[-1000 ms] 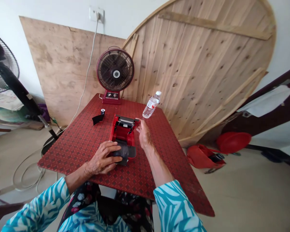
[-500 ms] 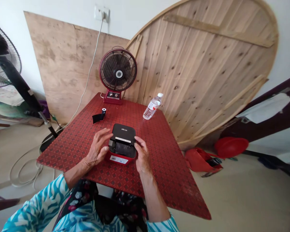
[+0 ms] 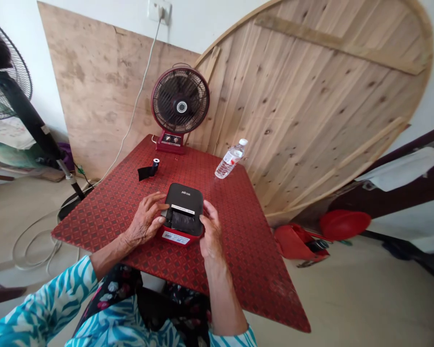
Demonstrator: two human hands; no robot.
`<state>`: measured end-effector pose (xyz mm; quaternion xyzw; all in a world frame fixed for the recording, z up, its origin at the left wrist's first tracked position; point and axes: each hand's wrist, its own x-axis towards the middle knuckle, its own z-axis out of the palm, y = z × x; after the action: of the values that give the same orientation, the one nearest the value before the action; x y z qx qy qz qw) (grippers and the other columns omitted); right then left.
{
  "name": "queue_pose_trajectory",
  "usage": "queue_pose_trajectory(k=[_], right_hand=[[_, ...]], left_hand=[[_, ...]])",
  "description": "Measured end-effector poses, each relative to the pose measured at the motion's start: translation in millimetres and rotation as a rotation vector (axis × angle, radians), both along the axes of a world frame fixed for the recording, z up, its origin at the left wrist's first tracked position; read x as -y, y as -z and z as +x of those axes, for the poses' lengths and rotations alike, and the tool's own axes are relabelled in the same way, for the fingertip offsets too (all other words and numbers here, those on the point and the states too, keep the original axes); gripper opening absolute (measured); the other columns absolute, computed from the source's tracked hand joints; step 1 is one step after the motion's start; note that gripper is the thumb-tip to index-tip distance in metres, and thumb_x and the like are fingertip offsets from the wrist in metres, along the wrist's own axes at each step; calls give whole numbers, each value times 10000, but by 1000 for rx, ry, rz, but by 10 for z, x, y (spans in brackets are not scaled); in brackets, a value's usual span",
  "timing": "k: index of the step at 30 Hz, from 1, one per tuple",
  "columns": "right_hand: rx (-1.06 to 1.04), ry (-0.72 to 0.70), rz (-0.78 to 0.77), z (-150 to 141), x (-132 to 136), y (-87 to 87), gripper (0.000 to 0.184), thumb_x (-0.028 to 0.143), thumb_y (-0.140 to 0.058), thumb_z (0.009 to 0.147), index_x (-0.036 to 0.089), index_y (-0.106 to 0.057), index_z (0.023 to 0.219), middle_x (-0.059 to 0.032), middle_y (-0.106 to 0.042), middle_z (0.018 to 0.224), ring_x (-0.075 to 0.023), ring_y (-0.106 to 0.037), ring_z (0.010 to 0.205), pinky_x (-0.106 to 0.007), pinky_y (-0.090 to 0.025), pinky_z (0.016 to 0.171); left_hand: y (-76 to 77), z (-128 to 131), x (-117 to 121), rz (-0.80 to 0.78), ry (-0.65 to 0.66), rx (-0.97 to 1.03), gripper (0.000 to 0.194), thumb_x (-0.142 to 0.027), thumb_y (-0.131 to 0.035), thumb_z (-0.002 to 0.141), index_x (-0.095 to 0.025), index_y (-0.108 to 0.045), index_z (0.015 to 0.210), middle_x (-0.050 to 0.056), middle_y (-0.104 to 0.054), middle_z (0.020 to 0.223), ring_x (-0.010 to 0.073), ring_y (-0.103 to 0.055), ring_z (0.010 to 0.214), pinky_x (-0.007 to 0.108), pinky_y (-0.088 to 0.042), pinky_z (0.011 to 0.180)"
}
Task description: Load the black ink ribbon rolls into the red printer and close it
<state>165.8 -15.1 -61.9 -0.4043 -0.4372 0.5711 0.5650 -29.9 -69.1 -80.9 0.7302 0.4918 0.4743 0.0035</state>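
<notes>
1. The left hand [image 3: 144, 219] is grasping the left side of a small label printer [image 3: 183, 207], with its fingers curled against the casing and its fingertips reaching toward the printer's top.
2. The right hand [image 3: 210, 231] is grasping the printer's right side, with its fingers [image 3: 206, 208] wrapped over the edge. Neither hand is clenched into a fist or released, and together they hold the printer between them.
3. The printer sits near the middle of a red patterned tabletop [image 3: 94, 226], toward its near half. It has a red base and a black lid with a pale strip across it and a dark glossy panel nearer the person. A white-and-red label [image 3: 175, 237] is stuck on its near face.
4. Far left of the printer, a black strip with a small roll [image 3: 149, 170] lies flat on the table, well apart from both hands.
5. Far right of the printer, a clear plastic water bottle [image 3: 230, 159] lies tilted near the table's far edge.
6. A red desk fan [image 3: 181, 100] stands at the far end of the table, in front of a large round wooden board [image 3: 311, 106] and a plywood sheet [image 3: 94, 86].
7. A standing fan [image 3: 7, 72] is at the left, and red objects [image 3: 300, 243] lie on the floor at the right.
8. Blue-and-white patterned sleeves [image 3: 47, 303] cover the person's arms at the near edge of the view.
</notes>
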Motion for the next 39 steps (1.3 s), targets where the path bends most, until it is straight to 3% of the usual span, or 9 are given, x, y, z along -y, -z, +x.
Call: queue_pose_trajectory(k=[10, 12, 15, 18, 24, 27, 31, 34, 39], right_hand=[[117, -50, -35, -2, -136, -77, 570, 231, -566, 617, 246, -583, 1187, -45, -665, 1231, -253, -586, 1169, -446, -436, 1040], [84, -28, -29, -4, -133, -60, 558, 244, -579, 614, 246, -591, 1172, -41, -671, 1224, -249, -593, 1157, -431, -445, 1027], [49, -12, -26, -13, -127, -22, 546, 259, -595, 601, 241, -609, 1147, -41, -689, 1192, -250, -607, 1138, -410, -464, 997], [45, -11, -17, -18, -154, 6, 528, 247, -585, 587, 241, -635, 1112, -36, -712, 1142, -246, -621, 1103, -390, -479, 962], [105, 4, -48, 62, -325, 13, 485, 256, -642, 607, 252, -658, 1092, -24, -728, 1079, -238, -633, 1073, -372, -487, 932], [150, -40, -78, 109, -375, 11, 506, 288, -684, 625, 267, -651, 1129, -23, -728, 1053, -244, -644, 1041, -391, -500, 906], [157, -32, 49, 81, -331, 9, 502, 304, -670, 660, 251, -637, 1158, -36, -695, 1168, -244, -610, 1124, -404, -460, 987], [102, 9, 33, 64, -280, 76, 496, 350, -693, 665, 246, -627, 1146, -39, -693, 1163, -233, -618, 1096, -382, -468, 960], [-117, 85, -116, 131, -210, 380, 569, 512, -684, 673, 256, -581, 1170, -5, -712, 920, -188, -657, 814, -311, -499, 710]], left_hand=[[-46, -45, -45, -5, 52, 9, 442, -494, -319, 994, -180, -614, 1091, 145, -577, 1274, 270, -511, 1195, 468, -375, 1024], [-45, -41, -56, -52, 76, 126, 464, -536, -349, 970, -191, -650, 1048, 135, -596, 1255, 272, -527, 1176, 468, -377, 1030], [-80, -8, -93, -208, 104, 526, 482, -602, -431, 908, -198, -688, 964, 116, -637, 1192, 273, -553, 1151, 442, -383, 1048], [-149, 44, -186, -317, 89, 847, 446, -565, -525, 864, -190, -651, 1071, 99, -673, 1137, 266, -580, 1139, 422, -402, 1038], [-212, 108, -425, -490, 129, 1038, 538, -303, -724, 644, -155, -610, 1148, 112, -703, 1116, 284, -636, 1077, 408, -479, 936], [-212, 107, -457, -546, 166, 1078, 585, -238, -721, 625, -151, -591, 1189, 113, -697, 1145, 285, -631, 1099, 417, -469, 961], [-220, 92, -436, -578, 229, 1101, 625, -240, -741, 634, -156, -575, 1231, 117, -660, 1240, 283, -593, 1173, 399, -446, 1001], [-185, 82, -380, -580, 265, 1113, 618, -306, -747, 674, -164, -577, 1250, 122, -652, 1259, 291, -581, 1195, 400, -442, 1007], [-37, 59, -239, -640, 334, 1218, 608, -319, -701, 718, -218, -565, 1301, 87, -640, 1307, 296, -592, 1188, 429, -421, 1028]])
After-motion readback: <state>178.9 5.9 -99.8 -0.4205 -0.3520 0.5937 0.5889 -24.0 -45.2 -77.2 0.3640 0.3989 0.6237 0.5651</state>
